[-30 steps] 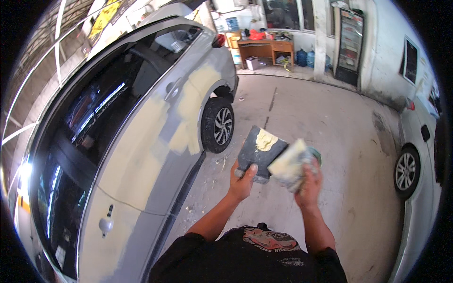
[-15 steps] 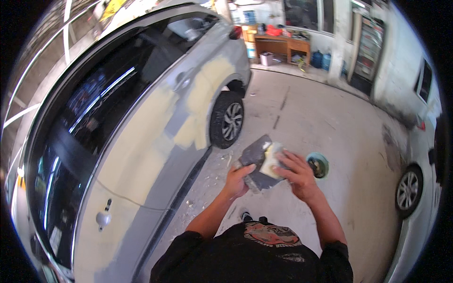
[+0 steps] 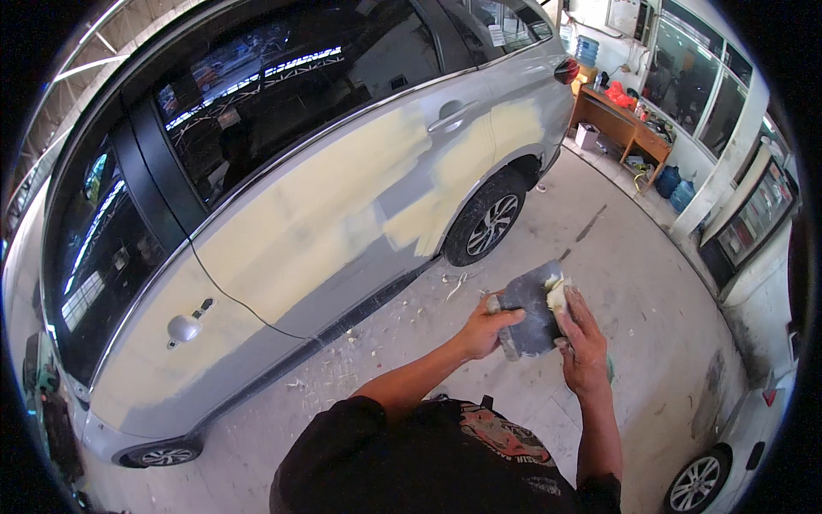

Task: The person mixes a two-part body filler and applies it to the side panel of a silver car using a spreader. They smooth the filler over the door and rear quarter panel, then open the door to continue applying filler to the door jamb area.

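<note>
My left hand [image 3: 481, 332] is closed on the edge of a dark grey putty board [image 3: 528, 310], its thumb lying over the top face. At the board's right side, my right hand [image 3: 587, 344] closes on a putty spreader [image 3: 558, 297], seen nearly edge-on and mostly covered by the fingers. Cream putty clings to the spreader near the board's upper right corner. To the left stands a grey car [image 3: 342, 274], with broad patches of cream filler [image 3: 282, 236] over its doors and rear panel. Both hands are apart from the car.
The car's rear wheel [image 3: 490, 224] stands beyond my hands. Scraps litter the concrete floor [image 3: 411, 343]. A green bucket [image 3: 610, 370] is mostly hidden behind my right hand. Another car [image 3: 728, 454] is at lower right; a wooden desk [image 3: 623, 128] stands at the back.
My view has swung left, so more of the car shows. The spreader, earlier flatter over the board, is now tilted up at its right edge. My left hand still grips the board.
</note>
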A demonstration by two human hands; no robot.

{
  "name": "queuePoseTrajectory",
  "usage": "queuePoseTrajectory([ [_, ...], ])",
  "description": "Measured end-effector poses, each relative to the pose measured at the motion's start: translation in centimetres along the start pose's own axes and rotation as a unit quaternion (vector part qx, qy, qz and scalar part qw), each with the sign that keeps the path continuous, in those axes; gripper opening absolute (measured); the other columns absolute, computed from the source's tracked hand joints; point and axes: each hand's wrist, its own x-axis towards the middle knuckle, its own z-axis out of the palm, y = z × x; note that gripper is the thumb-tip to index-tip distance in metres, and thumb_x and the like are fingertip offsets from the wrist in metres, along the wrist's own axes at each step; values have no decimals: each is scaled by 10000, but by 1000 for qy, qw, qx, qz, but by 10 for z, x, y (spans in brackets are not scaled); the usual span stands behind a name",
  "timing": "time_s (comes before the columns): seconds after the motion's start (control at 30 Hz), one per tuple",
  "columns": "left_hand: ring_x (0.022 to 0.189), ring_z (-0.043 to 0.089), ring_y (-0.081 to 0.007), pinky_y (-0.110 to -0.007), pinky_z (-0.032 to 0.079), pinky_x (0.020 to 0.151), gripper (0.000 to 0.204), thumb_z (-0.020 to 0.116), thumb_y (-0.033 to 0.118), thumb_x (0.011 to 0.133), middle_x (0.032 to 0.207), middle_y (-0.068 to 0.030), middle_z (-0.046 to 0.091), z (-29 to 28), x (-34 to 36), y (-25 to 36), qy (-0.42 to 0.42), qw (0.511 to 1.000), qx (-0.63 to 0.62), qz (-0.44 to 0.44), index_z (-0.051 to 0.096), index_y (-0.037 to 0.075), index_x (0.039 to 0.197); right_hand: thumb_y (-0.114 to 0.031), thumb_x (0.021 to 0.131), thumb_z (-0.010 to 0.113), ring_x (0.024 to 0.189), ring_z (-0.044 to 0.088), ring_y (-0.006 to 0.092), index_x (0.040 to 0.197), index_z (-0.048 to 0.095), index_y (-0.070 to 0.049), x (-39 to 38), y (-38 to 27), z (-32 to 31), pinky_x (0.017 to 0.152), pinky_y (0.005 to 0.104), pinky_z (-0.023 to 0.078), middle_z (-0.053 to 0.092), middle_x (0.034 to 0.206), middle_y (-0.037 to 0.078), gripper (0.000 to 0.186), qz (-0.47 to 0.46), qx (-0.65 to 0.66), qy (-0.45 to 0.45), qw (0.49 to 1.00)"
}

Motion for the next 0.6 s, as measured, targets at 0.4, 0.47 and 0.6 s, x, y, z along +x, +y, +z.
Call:
queuePoseTrajectory([
  [0.4,1109,515,-189,-322,396,949,429,530,124,896,1215,-122,533,-70,1,44,161,957,160,180,428,13,1298,-102,912,471,828,650,243,1178,467,10,56,34,88,610,386,573,588,1070,132,289,276,577,161,752],
  [0.47,1151,491,-211,-327,356,987,471,520,133,903,1256,-144,511,-65,7,30,146,924,271,227,392,11,1339,-118,900,496,818,647,247,1218,425,-2,60,48,121,581,398,579,590,1033,133,345,336,626,154,687],
  [0.6,1166,471,-214,-332,338,993,469,491,135,909,1266,-162,510,-72,16,37,89,873,464,119,372,-21,1335,-155,889,528,799,647,239,1239,404,-3,90,64,134,581,384,577,593,1020,122,401,379,683,133,610],
])
